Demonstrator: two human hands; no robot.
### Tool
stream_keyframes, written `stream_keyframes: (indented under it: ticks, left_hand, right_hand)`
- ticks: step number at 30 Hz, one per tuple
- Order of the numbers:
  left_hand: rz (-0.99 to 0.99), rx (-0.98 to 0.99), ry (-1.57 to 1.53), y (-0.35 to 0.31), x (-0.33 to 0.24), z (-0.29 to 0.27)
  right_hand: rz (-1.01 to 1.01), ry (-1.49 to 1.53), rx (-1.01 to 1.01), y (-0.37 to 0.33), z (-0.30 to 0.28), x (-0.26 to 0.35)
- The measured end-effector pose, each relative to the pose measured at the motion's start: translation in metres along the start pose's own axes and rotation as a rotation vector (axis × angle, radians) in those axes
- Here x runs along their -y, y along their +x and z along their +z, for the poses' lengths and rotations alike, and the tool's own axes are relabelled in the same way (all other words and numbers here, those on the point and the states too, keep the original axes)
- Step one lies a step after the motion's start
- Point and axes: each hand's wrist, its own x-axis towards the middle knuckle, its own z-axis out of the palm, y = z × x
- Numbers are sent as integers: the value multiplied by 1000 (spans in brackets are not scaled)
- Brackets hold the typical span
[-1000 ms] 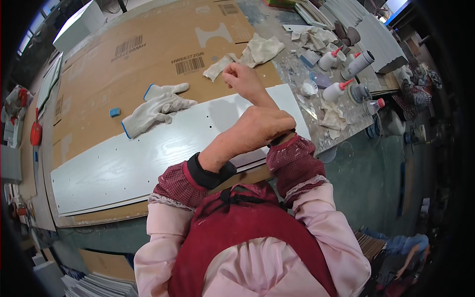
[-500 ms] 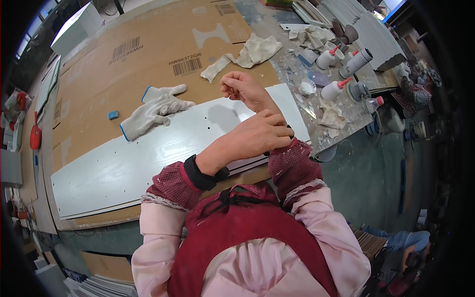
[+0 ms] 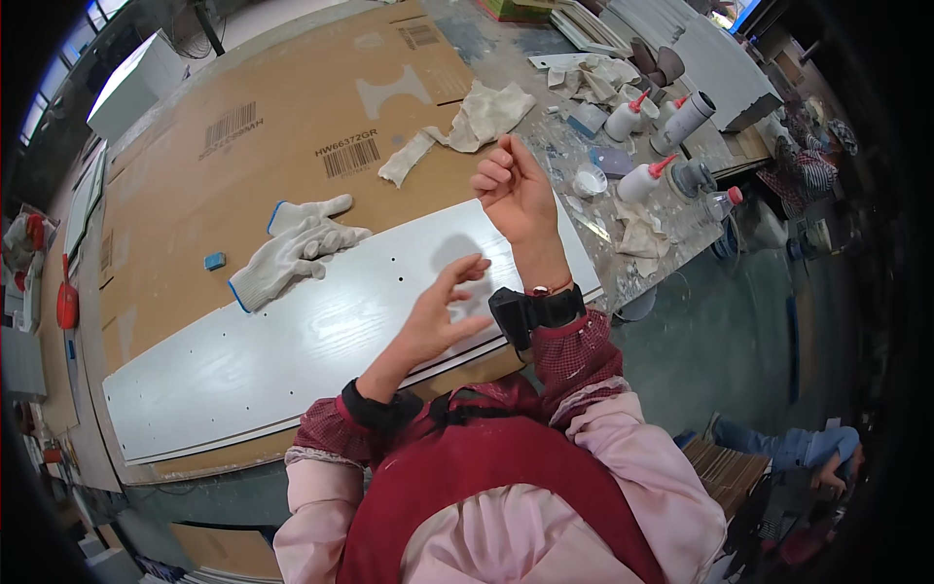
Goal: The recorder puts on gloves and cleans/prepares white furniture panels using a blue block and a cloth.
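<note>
The white panel [image 3: 292, 350] looks smooth and glossy — the gloves [image 3: 294, 255] knitted cloth, the cardboard [image 3: 185, 200] matt paper.

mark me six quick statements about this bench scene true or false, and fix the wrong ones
1. A black band goes around the right wrist. True.
2. The left hand wears a white glove. False: it is bare.
3. The blue block lies to the left of the white gloves. True.
4. The red-tipped bottles are on the cardboard. False: they are on the stained worktop, right of it.
5. The white panel has small dark holes. True.
6. The grip of the right hand holds the blue block. False: nothing shows in it.
</note>
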Motion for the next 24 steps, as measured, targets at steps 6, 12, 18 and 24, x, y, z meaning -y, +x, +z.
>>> stream_keyframes:
  ticks: [6,12,18,24]
  left_hand:
    - [-112,-68,-307,13,-2,49]
    - [-365,-85,-449,20,12,45]
    - [-489,-96,-556,23,13,49]
    - [-578,-77,-623,18,5,54]
  right_hand:
    - [-66,23,-95,1,-12,-13]
    - [-532,-908,-279,9,-22,-19]
    - [-988,-1910,6,11,-39,-23]
    - [-966,-1933,90,7,-18,-26]
